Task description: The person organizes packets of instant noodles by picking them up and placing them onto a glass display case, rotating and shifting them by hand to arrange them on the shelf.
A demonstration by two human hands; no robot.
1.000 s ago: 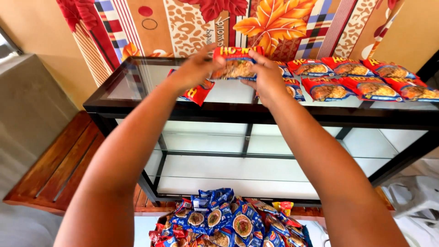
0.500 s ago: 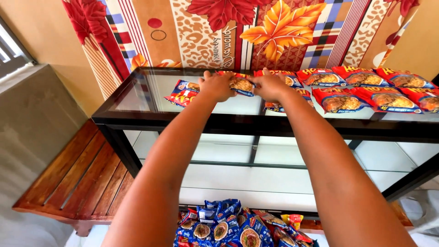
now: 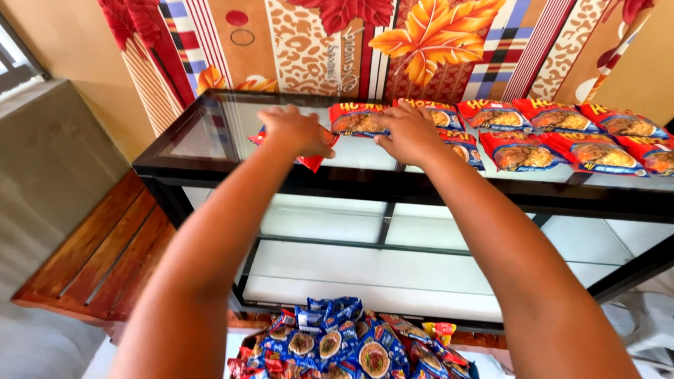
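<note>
Both arms reach forward over the front edge of a glass display case [image 3: 210, 133] with a black metal frame. The left hand [image 3: 298, 131] lies palm down, fingers loosely curled, on a red snack packet [image 3: 309, 158] near the front rail; whether it pinches the packet cannot be told. The right hand [image 3: 407, 131] rests flat with fingers spread — released, not clenched — touching a second red packet [image 3: 358, 119] and partly covering another beside it.

To the right, a double row of red packets [image 3: 562, 137] runs along the glass top, the packets touching or overlapping. The left part of the top is bare glass up to the frame edge — smooth and reflective. The glass shelves below are open.

A pile of glossy blue packets [image 3: 351, 344] with round food pictures lies low in front of the case. A slatted wooden bench [image 3: 91, 260] stands to the left. A patterned cloth [image 3: 393, 42] with leaf prints hangs behind.
</note>
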